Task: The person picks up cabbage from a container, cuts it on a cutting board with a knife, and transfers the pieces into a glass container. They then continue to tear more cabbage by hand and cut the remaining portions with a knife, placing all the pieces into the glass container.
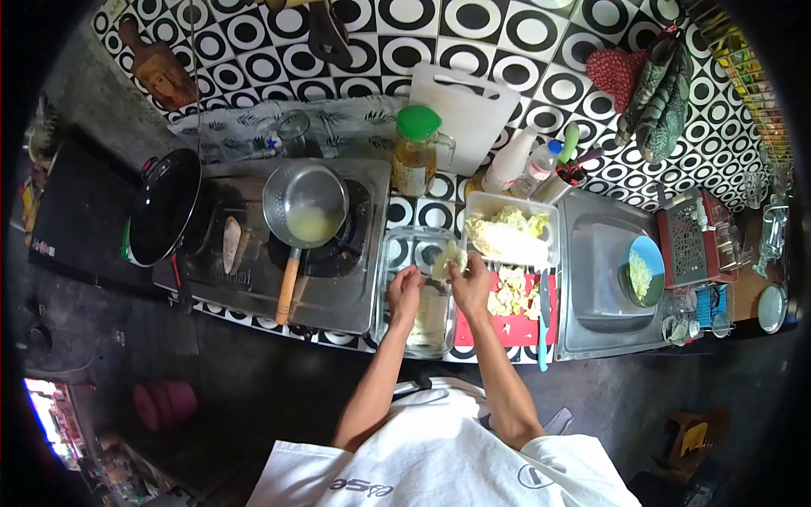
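the right hand (470, 287) pinches a pale, floret-like piece (448, 260) between thumb and fingers, holding it over the clear tub (379, 287), presumably so that anything that drops lands inside. the left hand (405, 296) sits just beside it, fingers loosely curled above the same tub; i cannot tell whether they grip anything. just right of the right hand, cut pieces (509, 296) lie on a red board (507, 335), likely set there for easy reach, with a knife (544, 329) along its far side, teal handle pointing back toward the body, handy to pick up. beyond the right hand, a whitish container (555, 232) keeps more pale vegetable together. well left of the hands, a saucepan (279, 203) holding yellowish liquid stands on the stove (190, 270), its wooden handle turned toward the person, probably for grabbing.
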